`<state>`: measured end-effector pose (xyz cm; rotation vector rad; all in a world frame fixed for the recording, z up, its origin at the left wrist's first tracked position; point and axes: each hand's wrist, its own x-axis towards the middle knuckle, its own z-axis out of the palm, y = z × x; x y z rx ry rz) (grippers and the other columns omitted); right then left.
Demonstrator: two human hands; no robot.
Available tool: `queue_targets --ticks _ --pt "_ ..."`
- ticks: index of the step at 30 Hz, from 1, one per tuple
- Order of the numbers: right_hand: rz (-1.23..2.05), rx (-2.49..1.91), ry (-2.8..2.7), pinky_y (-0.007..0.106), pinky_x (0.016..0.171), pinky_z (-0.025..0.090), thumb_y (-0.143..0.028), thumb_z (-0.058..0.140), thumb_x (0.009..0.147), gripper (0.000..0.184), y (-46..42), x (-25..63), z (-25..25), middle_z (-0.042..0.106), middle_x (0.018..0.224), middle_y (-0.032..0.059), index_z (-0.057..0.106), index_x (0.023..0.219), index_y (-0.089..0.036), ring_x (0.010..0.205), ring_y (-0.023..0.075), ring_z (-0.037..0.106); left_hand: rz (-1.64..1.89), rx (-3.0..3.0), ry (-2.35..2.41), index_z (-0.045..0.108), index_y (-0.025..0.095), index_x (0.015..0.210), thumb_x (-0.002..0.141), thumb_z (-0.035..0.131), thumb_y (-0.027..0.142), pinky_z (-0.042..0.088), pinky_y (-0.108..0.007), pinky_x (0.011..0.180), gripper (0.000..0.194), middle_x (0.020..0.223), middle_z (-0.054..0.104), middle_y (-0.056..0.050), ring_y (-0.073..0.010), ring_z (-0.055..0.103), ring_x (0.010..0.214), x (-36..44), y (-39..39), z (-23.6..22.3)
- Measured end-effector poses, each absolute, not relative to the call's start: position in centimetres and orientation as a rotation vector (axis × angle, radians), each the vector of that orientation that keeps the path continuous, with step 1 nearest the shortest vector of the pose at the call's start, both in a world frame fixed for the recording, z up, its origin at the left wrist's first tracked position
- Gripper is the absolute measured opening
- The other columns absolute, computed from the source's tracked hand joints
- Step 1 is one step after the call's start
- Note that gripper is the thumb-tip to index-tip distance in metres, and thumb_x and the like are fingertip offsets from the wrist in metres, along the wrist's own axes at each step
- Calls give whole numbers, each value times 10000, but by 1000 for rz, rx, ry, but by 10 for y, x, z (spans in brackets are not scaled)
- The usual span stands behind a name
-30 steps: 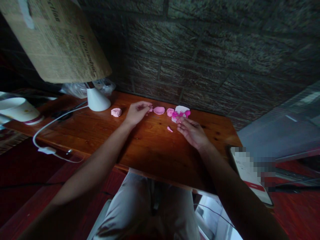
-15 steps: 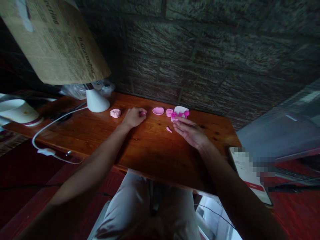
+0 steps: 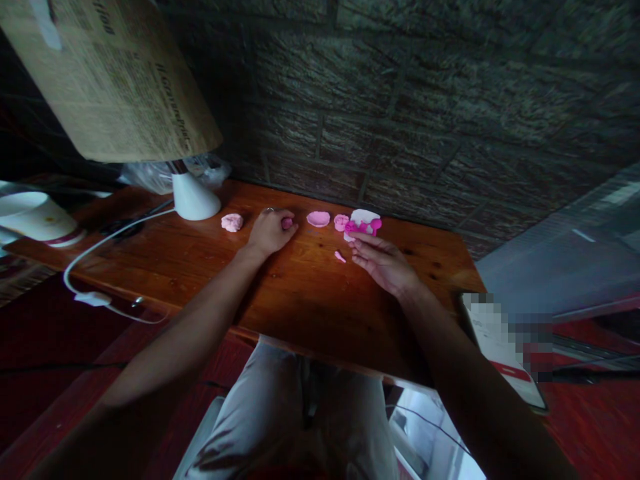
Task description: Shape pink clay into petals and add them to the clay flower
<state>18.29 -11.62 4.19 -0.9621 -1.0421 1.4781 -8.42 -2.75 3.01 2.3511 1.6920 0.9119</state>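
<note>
My left hand (image 3: 270,233) rests on the table, fingers curled around a small pink clay lump (image 3: 287,223) that partly shows by the thumb. At the front of several magenta clay pieces (image 3: 376,225), my right hand (image 3: 384,264) has its fingertips pinched at a magenta clay piece (image 3: 349,227); the fingers hide part of the grip. A white piece (image 3: 365,215) lies behind them. Beside these is a ruffled pink clay piece (image 3: 341,222), then a flat pink clay disc (image 3: 319,219). A thin pink clay bit (image 3: 340,256) lies nearer me. Left of my left hand sits a pale pink clay lump (image 3: 232,223).
A lamp (image 3: 195,198) with a newsprint shade stands at the left back, its white cord running over the front edge. Farther left is a paper cup (image 3: 37,217). A tablet-like device (image 3: 500,353) lies at the right. A dark brick wall (image 3: 400,113) rises behind the wooden table (image 3: 310,307).
The view has shifted slightly. My left hand has turned a little, showing more of its pink lump. My right hand stays at the magenta pieces.
</note>
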Motion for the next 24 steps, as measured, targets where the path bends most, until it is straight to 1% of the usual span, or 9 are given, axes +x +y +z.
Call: queue_targets --ticks 2,5,10,12,15,17,21,24 --pt "1459 -967 -1049 328 865 542 -419 934 606 358 -117 182 42 754 897 10 807 906 -270 799 128 647 985 2356 1656 770 194 967 815 657 332 535 -403 921 234 921 758 -101 -294 686 928 -83 -27 28" --pt "1440 -986 -1051 307 794 549 -440 930 601 342 -118 180 44 743 824 8 804 853 -246 727 113 628 1043 2359 1597 768 196 984 830 648 330 523 -409 937 237 948 758 -98 -289 678 943 -77 -30 29" --pt "1439 -1040 -1089 273 674 547 -439 945 565 341 -120 177 47 752 765 19 793 779 -220 652 104 623 1089 2365 1441 769 180 980 885 589 314 518 -393 895 243 941 758 -98 -245 670 846 -64 -40 37" --pt "1432 -1029 -1085 287 704 559 -447 942 571 340 -120 176 47 755 760 18 796 781 -223 658 107 635 1118 2374 1366 767 180 971 899 578 310 512 -377 892 241 945 760 -92 -232 671 844 -60 -44 39" --pt "1432 -976 -1058 333 819 569 -427 947 575 346 -120 177 46 765 802 15 806 827 -236 713 115 662 1137 2403 1255 768 178 964 904 574 300 506 -363 882 236 951 764 -90 -227 677 856 -55 -48 39" --pt "1441 -955 -1044 352 864 560 -414 945 586 351 -119 177 45 766 832 16 810 860 -241 739 117 662 1133 2413 1200 770 176 961 900 583 294 506 -354 871 229 948 768 -89 -224 683 856 -52 -49 38" --pt "1455 -946 -1047 345 867 548 -427 920 631 352 -118 178 43 741 830 1 809 919 -257 736 113 633 1106 2412 1166 777 186 967 893 603 295 511 -332 835 218 943 776 -78 -207 684 822 -50 -51 37" --pt "1485 -930 -1031 340 876 548 -429 922 627 341 -119 178 44 732 828 -4 807 901 -261 750 117 634 1120 2398 1175 778 186 970 899 593 304 513 -323 804 230 942 780 -75 -195 677 779 -50 -52 38"
